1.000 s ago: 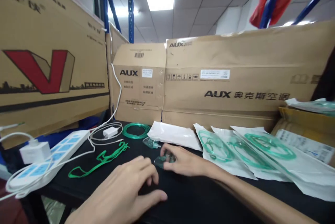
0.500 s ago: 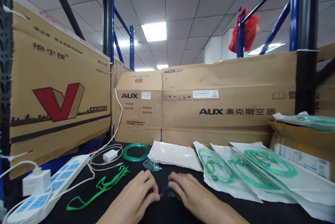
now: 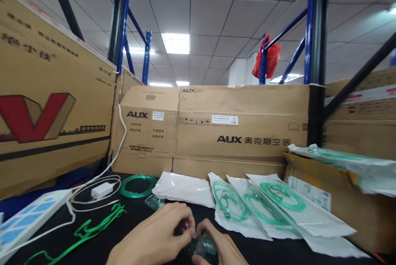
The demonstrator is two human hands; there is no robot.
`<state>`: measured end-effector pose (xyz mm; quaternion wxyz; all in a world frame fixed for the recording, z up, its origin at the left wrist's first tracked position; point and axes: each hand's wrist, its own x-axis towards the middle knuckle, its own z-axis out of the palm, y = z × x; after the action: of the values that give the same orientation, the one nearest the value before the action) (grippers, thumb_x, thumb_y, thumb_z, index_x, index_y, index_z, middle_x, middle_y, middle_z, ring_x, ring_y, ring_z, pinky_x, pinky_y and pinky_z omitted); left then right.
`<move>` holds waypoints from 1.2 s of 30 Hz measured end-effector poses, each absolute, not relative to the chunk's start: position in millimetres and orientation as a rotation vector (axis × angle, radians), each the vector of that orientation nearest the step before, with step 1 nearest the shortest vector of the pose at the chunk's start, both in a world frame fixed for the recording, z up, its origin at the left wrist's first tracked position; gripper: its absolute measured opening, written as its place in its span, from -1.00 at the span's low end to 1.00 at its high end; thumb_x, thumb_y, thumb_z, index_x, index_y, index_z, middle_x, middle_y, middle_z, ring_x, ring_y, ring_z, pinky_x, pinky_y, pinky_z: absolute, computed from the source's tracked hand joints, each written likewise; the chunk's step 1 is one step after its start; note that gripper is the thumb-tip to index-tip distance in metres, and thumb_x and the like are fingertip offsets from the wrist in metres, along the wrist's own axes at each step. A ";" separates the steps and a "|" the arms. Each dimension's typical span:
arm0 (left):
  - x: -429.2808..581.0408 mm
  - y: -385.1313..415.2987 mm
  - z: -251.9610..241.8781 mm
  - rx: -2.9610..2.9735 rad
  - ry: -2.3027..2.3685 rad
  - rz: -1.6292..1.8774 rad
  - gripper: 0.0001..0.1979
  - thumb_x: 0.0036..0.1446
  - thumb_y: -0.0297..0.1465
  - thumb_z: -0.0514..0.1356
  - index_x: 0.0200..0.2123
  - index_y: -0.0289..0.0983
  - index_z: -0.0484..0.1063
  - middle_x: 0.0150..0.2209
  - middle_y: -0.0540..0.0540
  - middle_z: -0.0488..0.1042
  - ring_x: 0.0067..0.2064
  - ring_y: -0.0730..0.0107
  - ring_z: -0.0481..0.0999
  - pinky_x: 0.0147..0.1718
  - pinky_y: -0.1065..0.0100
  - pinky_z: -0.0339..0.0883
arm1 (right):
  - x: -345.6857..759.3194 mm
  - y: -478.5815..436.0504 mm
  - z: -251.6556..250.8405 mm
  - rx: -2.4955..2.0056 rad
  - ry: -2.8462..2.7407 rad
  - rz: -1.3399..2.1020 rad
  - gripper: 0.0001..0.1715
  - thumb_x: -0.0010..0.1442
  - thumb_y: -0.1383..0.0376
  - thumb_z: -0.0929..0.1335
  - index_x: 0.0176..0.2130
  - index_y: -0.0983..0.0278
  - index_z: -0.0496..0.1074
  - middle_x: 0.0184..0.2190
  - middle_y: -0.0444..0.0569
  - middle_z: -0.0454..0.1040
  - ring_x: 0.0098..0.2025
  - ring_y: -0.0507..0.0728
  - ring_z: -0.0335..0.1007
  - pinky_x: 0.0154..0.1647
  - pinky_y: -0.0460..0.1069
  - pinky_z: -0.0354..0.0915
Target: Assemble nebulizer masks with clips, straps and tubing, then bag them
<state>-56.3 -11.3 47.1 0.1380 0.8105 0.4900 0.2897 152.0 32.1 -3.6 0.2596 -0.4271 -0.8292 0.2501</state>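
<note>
A clear green-tinted oxygen mask (image 3: 202, 249) is low in the middle of the head view, partly covered by my fingers. My right hand (image 3: 225, 245) curls around its right side and grips it. My left hand (image 3: 159, 232) is closed, thumb and fingertips pinched at the mask's upper edge; what lies between them is too small to make out. Just beyond the left hand lies a clear greenish plastic piece (image 3: 154, 202), partly hidden. Coiled green tubing (image 3: 136, 194) rests behind it. Green elastic straps (image 3: 89, 229) lie loose to the left.
Left of the hands are a power strip (image 3: 34, 215), a white adapter (image 3: 102, 190) and looped cables. White pouches (image 3: 230, 203) of green tubing lie at right, beside a cardboard box (image 3: 349, 211). A white package (image 3: 184, 190) lies ahead, before cardboard panels (image 3: 241, 108).
The view has turned to the right. My hands have come closer together, and the mask, mostly hidden before, now shows raised between them in my right hand's grip.
</note>
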 end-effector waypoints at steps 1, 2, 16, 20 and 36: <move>-54.5 -11.7 43.9 2.350 1.370 0.827 -0.89 0.30 -0.38 0.14 -0.23 -0.14 0.48 -0.18 0.05 0.51 -0.07 0.34 0.49 -0.06 0.41 0.29 | 155.1 33.0 -2.3 -1.174 -2.234 0.646 -0.64 0.02 0.36 0.44 -0.13 0.18 0.46 -0.20 -0.08 0.59 -0.14 0.20 0.48 -0.07 -0.01 0.34; -53.9 -11.8 41.4 2.354 1.316 0.818 -0.89 0.33 -0.38 0.13 -0.22 -0.15 0.46 -0.16 0.04 0.49 -0.07 0.35 0.48 -0.05 0.41 0.29 | 157.8 33.4 -0.6 -1.187 -2.220 0.622 -0.68 0.02 0.37 0.44 -0.17 0.19 0.45 -0.25 -0.10 0.57 -0.18 0.18 0.47 -0.12 -0.02 0.33; -75.5 -4.4 42.7 2.416 1.192 0.869 -0.83 0.42 -0.51 0.07 -0.19 -0.14 0.39 -0.09 0.08 0.41 -0.03 0.45 0.43 0.03 0.44 0.20 | 169.8 22.0 24.1 -1.215 -2.200 0.756 -0.74 0.19 0.15 0.43 -0.11 0.14 0.56 -0.24 -0.08 0.57 -0.23 0.17 0.39 -0.21 0.01 0.26; -66.6 -1.8 39.2 2.383 1.166 0.825 -0.82 0.38 -0.53 0.12 -0.17 -0.11 0.42 -0.07 0.12 0.43 0.02 0.47 0.43 0.04 0.49 0.20 | 162.1 19.4 23.5 -1.257 -2.213 0.715 -0.73 0.18 0.16 0.41 -0.11 0.13 0.58 -0.26 -0.06 0.55 -0.22 0.19 0.40 -0.20 0.02 0.26; -61.8 -1.1 41.2 2.307 1.229 0.738 -0.84 0.31 -0.29 0.27 -0.04 0.00 0.51 -0.14 0.11 0.52 -0.01 0.32 0.46 0.00 0.39 0.24 | 163.7 12.2 31.3 -1.064 -2.207 0.859 -0.59 0.30 -0.06 0.36 -0.05 0.13 0.55 -0.23 -0.11 0.54 -0.24 0.13 0.35 -0.23 -0.02 0.23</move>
<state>-61.8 -1.1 41.2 0.2110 0.8303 0.4422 0.2655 163.7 12.2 31.3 0.2693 -0.3948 -0.8186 0.3185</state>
